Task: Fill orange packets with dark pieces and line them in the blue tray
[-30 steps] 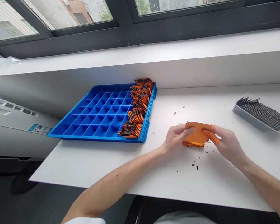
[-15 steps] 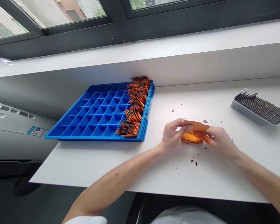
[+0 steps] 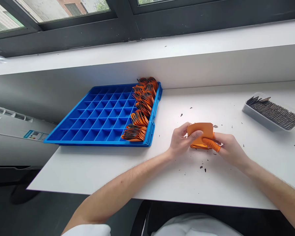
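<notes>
My left hand (image 3: pixel 180 139) is closed on a small orange paper packet (image 3: pixel 204 127), its thumb across the front and the other fingers behind. My right hand (image 3: pixel 229 147) pinches at the packet's lower right edge. Orange finger cots (image 3: pixel 212 145) cover its thumb and, partly hidden, another fingertip. Just below the held packet, more orange packets (image 3: pixel 199 147) lie stacked on the white table (image 3: pixel 162 177), mostly covered by the hands. Whether the right fingertips grip anything besides the packet is hidden.
On the left stands a blue compartment tray (image 3: pixel 98 143), its right-hand columns filled with orange-and-black packets (image 3: pixel 141 108). A clear plastic box (image 3: pixel 265 121) of thin dark pieces (image 3: pixel 276 111) sits at the right. Dark flakes (image 3: pixel 201 167) are scattered about. A wall and windowsill (image 3: pixel 177 46) bound the back.
The held packet has turned more upright and faces me more squarely. My right hand has slid from its upper right corner to the lower right edge. The view has shifted slightly.
</notes>
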The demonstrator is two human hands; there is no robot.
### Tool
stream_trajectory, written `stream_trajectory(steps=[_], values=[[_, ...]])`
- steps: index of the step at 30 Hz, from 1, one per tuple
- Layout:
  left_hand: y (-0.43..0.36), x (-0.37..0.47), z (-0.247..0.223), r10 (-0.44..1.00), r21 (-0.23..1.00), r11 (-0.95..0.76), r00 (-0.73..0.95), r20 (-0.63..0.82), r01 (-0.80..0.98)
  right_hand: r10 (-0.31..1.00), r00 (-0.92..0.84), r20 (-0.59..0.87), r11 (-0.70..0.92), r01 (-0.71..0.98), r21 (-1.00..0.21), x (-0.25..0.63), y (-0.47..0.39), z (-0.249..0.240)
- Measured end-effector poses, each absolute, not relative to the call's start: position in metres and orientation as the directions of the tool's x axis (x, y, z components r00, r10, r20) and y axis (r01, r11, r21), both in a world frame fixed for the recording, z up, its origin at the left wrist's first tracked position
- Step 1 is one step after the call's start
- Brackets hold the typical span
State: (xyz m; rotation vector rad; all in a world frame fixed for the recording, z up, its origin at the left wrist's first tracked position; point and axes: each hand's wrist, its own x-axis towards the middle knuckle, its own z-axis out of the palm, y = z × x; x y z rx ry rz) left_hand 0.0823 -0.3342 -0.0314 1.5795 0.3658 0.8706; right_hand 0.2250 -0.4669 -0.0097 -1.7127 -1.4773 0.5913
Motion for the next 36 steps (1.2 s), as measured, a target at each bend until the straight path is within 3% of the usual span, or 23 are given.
stream_trajectory(steps=[5, 15, 24, 31, 36], values=[[-0.3294, 0.0843, -0.0369, 0.565, 0.957, -0.146, 0.772, 0.29, -0.252, 0.963, 0.242, 0.121, -0.052, 0.604, -0.795, 0.2303, -0.4664, -0.011], [-0.3355, 0.0843, -0.0339, 0.601, 0.902, -0.256, 0.673, 0.431, -0.349, 0.954, 0.269, 0.135, -0.064, 0.619, -0.783, 0.2286, -0.4669, -0.0096], [-0.3348, 0.0844, -0.0312, 0.54, 0.825, -0.411, 0.625, 0.564, -0.388, 0.947, 0.262, 0.186, -0.037, 0.664, -0.747, 0.227, -0.4684, -0.012], [-0.3364, 0.0824, -0.0325, 0.589, 0.881, -0.337, 0.656, 0.472, -0.332, 0.943, 0.243, 0.228, 0.002, 0.68, -0.733, 0.2245, -0.468, -0.0083], [-0.3359, 0.0822, -0.0325, 0.545, 0.833, -0.415, 0.632, 0.55, -0.367, 0.942, 0.237, 0.24, 0.008, 0.696, -0.718, 0.2254, -0.4676, -0.0109]])
